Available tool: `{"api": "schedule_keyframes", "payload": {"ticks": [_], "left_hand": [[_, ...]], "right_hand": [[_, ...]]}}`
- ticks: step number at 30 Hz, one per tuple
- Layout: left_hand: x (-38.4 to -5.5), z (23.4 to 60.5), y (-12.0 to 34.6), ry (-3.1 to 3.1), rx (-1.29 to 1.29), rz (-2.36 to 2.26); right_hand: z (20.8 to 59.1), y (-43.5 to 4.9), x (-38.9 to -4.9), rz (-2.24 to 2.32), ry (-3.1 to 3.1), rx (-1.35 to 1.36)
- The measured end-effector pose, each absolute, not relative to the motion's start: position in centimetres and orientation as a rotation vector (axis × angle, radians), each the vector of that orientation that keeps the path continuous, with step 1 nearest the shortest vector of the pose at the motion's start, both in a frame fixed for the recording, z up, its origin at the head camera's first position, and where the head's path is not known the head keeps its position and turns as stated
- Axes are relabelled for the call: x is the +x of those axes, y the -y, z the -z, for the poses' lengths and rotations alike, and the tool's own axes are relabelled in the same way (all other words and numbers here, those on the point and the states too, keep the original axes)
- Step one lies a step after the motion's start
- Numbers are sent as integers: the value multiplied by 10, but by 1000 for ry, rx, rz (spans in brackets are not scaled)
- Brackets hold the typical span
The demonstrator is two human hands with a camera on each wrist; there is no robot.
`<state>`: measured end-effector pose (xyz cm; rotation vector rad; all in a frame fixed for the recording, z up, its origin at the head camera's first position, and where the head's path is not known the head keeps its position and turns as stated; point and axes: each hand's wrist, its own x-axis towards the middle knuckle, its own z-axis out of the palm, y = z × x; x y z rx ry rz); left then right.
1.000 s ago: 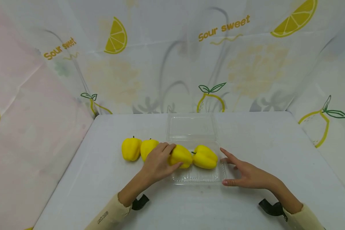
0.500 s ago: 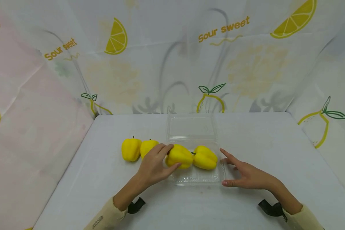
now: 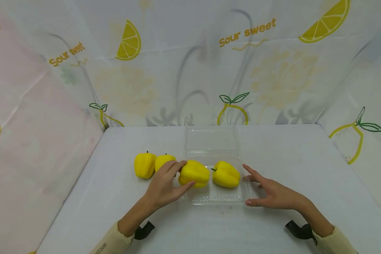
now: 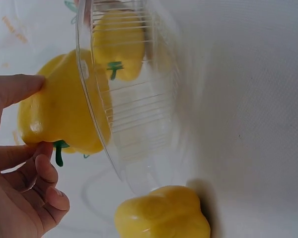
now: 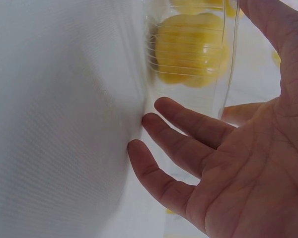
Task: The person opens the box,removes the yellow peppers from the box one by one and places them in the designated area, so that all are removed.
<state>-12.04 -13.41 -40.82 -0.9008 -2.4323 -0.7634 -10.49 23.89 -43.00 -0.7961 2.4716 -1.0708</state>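
Observation:
My left hand (image 3: 163,185) holds a yellow bell pepper (image 3: 195,174) between thumb and fingers, over the left part of a clear plastic clamshell box (image 3: 216,197). In the left wrist view, this pepper (image 4: 64,106) is at the rim, its green stem beside my fingers. Inside the box, toward the right, lies another yellow bell pepper (image 3: 226,174). My right hand (image 3: 273,192) is beside the box's right edge, fingers spread and holding nothing. From the right wrist, those fingers (image 5: 184,144) are seen close to the clear wall; whether they touch it, I cannot tell.
Two more yellow bell peppers, a left one (image 3: 145,165) and one partly behind my left hand (image 3: 164,162), stand left of the box. The raised lid (image 3: 212,141) lies back toward the printed curtain (image 3: 165,77). White cloth covers the table (image 3: 282,148).
My left hand has drawn left with its pepper, and a gap now shows between that pepper and the one at the box's right. The right hand has stayed put.

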Motion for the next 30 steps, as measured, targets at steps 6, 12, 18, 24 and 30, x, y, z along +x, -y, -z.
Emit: {"api": "schedule_keyframes", "payload": {"ticks": [6, 12, 18, 24, 30], "left_hand": [[-117, 408, 140, 2460, -873, 768], [-116, 409, 146, 2450, -879, 816], [-116, 411, 154, 2419, -897, 877], [-116, 409, 161, 2377, -944, 944], [-114, 409, 169, 2377, -941, 1013]], "right_hand": [[431, -239, -106, 1071, -2467, -804], [432, -240, -107, 1068, -2455, -799], [432, -240, -108, 1061, -2454, -795], [432, -240, -108, 1057, -2458, -789], [430, -239, -107, 1056, -2458, -778]]}}
